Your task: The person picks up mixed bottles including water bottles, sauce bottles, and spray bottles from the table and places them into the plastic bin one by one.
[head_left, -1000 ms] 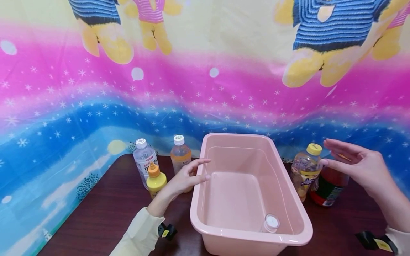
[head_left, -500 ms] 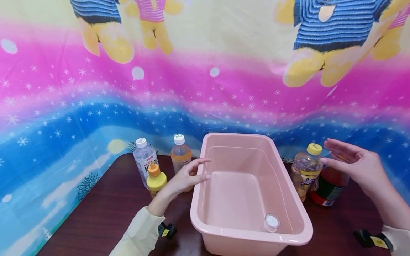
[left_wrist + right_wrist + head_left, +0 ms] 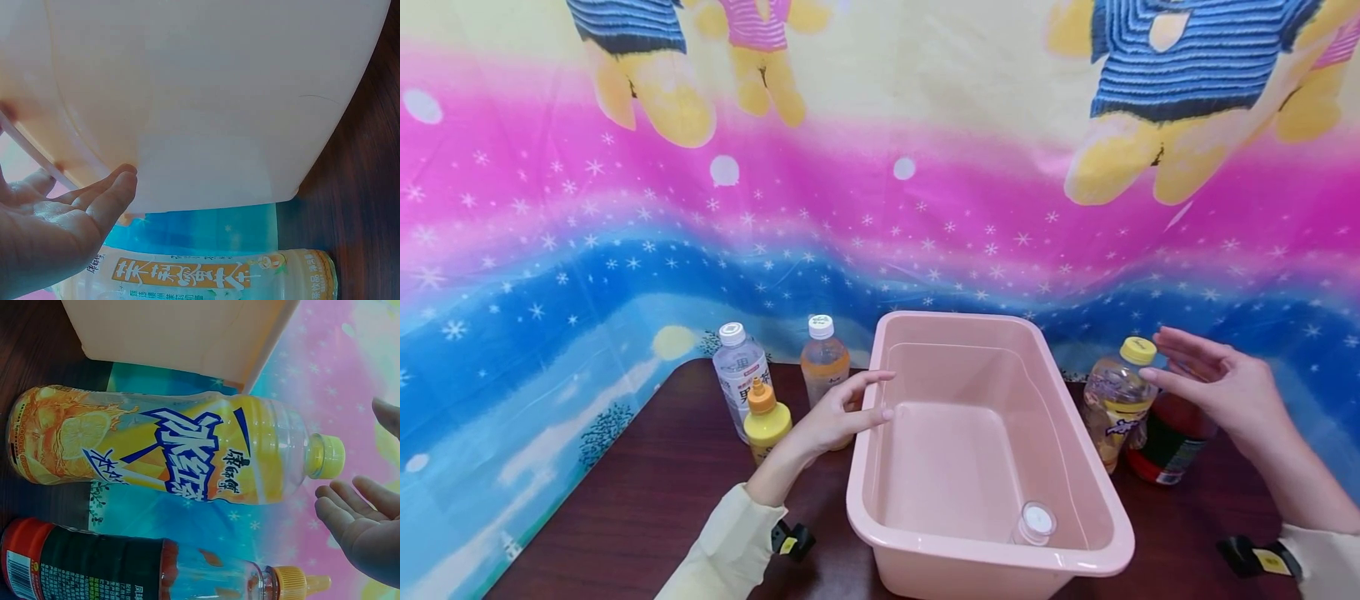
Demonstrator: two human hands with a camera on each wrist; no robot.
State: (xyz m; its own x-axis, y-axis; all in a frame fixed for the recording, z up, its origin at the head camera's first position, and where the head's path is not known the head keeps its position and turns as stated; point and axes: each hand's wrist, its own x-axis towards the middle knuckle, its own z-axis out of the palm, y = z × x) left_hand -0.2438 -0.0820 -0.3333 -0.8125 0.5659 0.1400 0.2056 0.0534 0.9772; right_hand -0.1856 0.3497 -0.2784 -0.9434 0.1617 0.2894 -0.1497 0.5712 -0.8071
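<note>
My left hand (image 3: 841, 410) is at the left rim of a pink plastic tub (image 3: 859, 508), its fingers loosely extended; in the left wrist view, fingertips (image 3: 128, 175) lie against the outer wall. Behind that hand stands a white-capped tea bottle (image 3: 825, 360). On the other side, my right hand (image 3: 1232, 387) hovers with parted fingers beside the yellow cap (image 3: 331, 456) of an iced tea bottle (image 3: 1112, 417). Nothing is held in it. Partly behind the right hand is a red squeeze bottle (image 3: 1168, 446) with a dark green label and an orange nozzle (image 3: 300, 583).
Inside the tub's near right corner is a small clear container with a white top (image 3: 1037, 521). To the left stand a clear white-capped bottle (image 3: 737, 367) and a yellow squeeze bottle (image 3: 767, 427). A printed cloth (image 3: 625, 275) hangs behind the dark wooden table (image 3: 647, 500).
The right hand has shifted slightly left, closer to the yellow cap. The left hand, the tub and the bottles stay where they were.
</note>
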